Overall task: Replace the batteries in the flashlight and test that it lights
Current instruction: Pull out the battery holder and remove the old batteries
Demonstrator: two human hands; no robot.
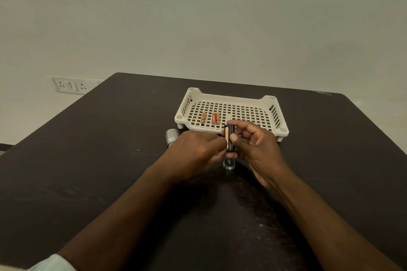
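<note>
Centre frame, the black battery holder stands near upright, long axis running up the picture, pinched by the right hand. The left hand closes on a gold battery against the holder's left side. Three batteries lie in the white tray behind, flashlight body left, cap below on the tabletop.

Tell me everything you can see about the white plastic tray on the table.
The white plastic lattice tray looks rigid, with a perforated grid floor, slotted side walls, round corner posts and short feet. It stands upright on the dark table, just beyond both hands. Three small orange batteries lie on its floor near the left front corner. Neither hand appears to touch it.
</note>
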